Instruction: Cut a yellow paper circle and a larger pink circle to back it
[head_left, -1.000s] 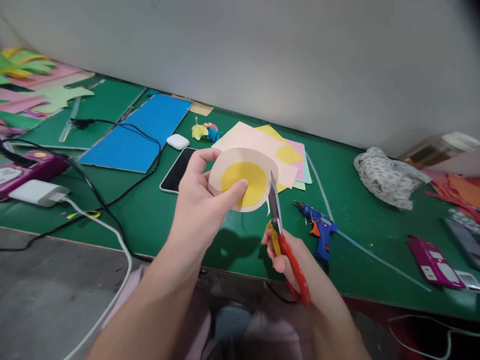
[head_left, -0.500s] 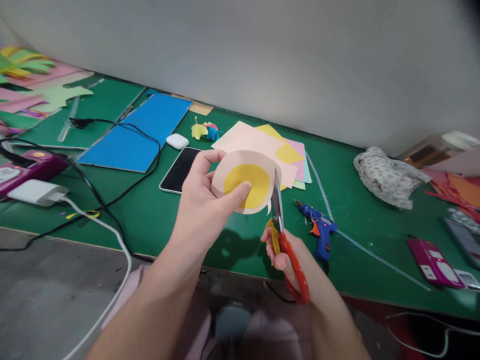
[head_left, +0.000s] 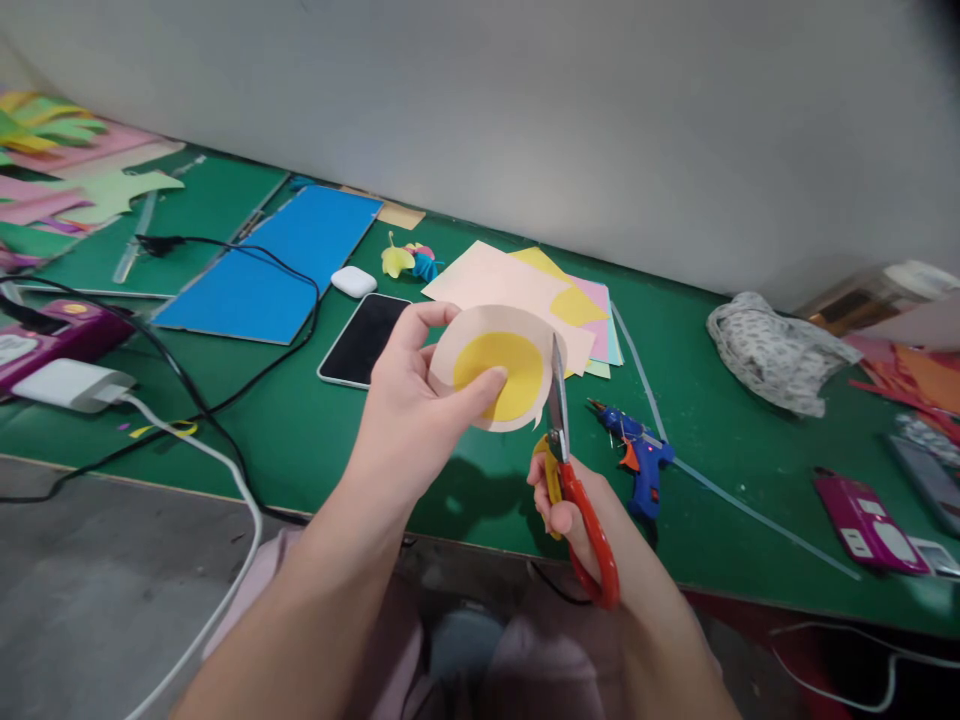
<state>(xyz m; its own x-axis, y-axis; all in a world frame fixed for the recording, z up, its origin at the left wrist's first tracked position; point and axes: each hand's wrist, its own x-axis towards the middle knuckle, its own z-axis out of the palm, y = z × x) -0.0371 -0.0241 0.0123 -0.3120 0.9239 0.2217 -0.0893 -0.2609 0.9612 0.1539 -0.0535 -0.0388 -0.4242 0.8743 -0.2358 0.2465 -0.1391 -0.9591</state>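
My left hand [head_left: 427,385] pinches a roundish piece of pale pink paper [head_left: 491,318] with its thumb on top. A smaller yellow paper oval [head_left: 517,375] lies on the pink piece, partly under the thumb. In my right hand [head_left: 574,510] is a pair of scissors [head_left: 592,525] with one red and one yellow handle. Their blades point away from me and meet the right edge of the pink paper. A thin paper sliver hangs from its lower right edge. Both hands are above the front of the green table [head_left: 300,440].
Behind the hands lie stacked coloured paper sheets [head_left: 480,270], a phone [head_left: 360,340] and a white earbud case [head_left: 354,281]. A blue glue gun [head_left: 637,450] rests right of the scissors. At left are a blue board [head_left: 277,265], black cable and a purple power strip [head_left: 75,340].
The paper in my left hand has shifted slightly right and down. The scissor blades look closer together along the paper's right edge.
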